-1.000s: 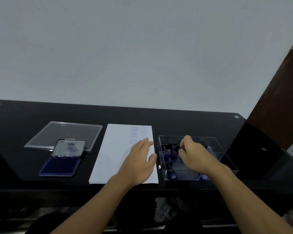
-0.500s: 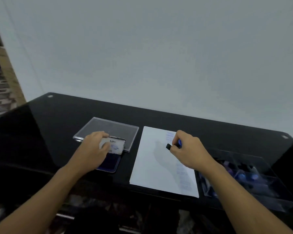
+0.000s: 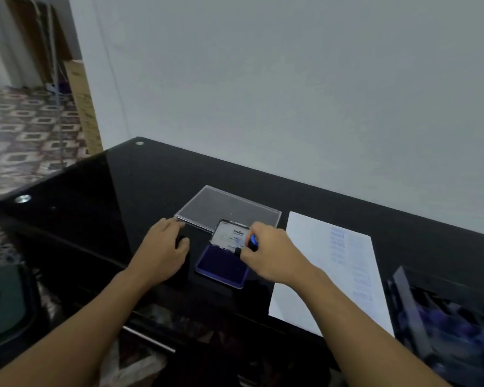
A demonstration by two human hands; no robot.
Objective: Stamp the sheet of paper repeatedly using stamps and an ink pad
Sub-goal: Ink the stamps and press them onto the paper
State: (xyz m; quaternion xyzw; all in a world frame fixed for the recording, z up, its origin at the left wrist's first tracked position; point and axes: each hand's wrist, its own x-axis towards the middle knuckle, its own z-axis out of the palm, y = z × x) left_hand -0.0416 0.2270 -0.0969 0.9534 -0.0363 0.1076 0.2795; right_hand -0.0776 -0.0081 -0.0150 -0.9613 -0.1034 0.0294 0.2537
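An open ink pad [image 3: 219, 265] with a dark blue pad and a raised lid [image 3: 231, 236] lies on the black glass table. My right hand [image 3: 268, 254] holds a small blue and black stamp [image 3: 252, 243] over the pad's right side. Resting flat on the table just left of the pad, my left hand [image 3: 162, 250] holds nothing. The white sheet of paper [image 3: 327, 263] lies to the right of the pad, with rows of faint blue prints along its right half.
A clear plastic lid [image 3: 229, 209] lies behind the ink pad. A clear box [image 3: 447, 322] with several blue stamps stands at the right edge. The table's left edge [image 3: 39, 188] drops to a patterned floor. A grey wall rises behind the table.
My right hand carried the stamp left from over the paper to the ink pad. My left hand slid off the ink pad's lid onto the table beside it. The view swung left.
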